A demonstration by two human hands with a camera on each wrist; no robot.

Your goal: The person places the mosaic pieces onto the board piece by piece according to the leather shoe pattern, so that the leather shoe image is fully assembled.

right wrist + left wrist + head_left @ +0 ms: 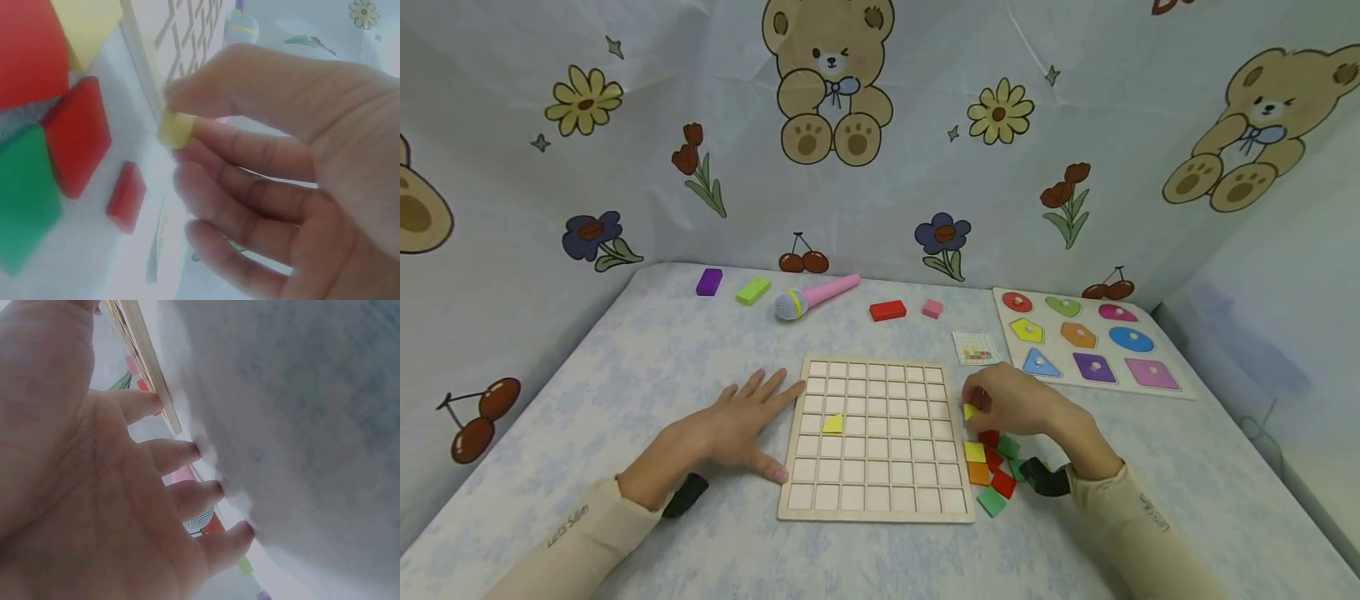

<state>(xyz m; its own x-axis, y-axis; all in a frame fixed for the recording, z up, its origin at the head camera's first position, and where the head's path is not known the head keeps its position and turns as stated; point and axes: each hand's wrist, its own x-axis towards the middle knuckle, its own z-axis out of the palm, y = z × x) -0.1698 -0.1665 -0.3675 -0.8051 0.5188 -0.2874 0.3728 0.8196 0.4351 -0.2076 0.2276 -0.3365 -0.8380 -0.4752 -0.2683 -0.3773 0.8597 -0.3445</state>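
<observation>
My right hand (1011, 400) pinches a small yellow tile (175, 128) between thumb and fingers, just off the right edge of a wooden grid board (880, 523). The left hand (737, 429) lies spread on the table, its thumb and index finger touching the board's left edge. One yellow tile (832, 424) sits in a left-hand square of the grid, slightly askew. Beside the board, below my right hand, lies a loose pile of tiles: a yellow tile (974, 452), an orange tile (978, 473), several red tiles (1003, 483) and green tiles (992, 501).
A small pattern card (976, 348) lies behind the right hand, next to a shape puzzle board (1176, 392). Along the back are a purple block (709, 282), a light green block (753, 291), a pink toy microphone (820, 295), a red block (887, 311) and a pink block (932, 308).
</observation>
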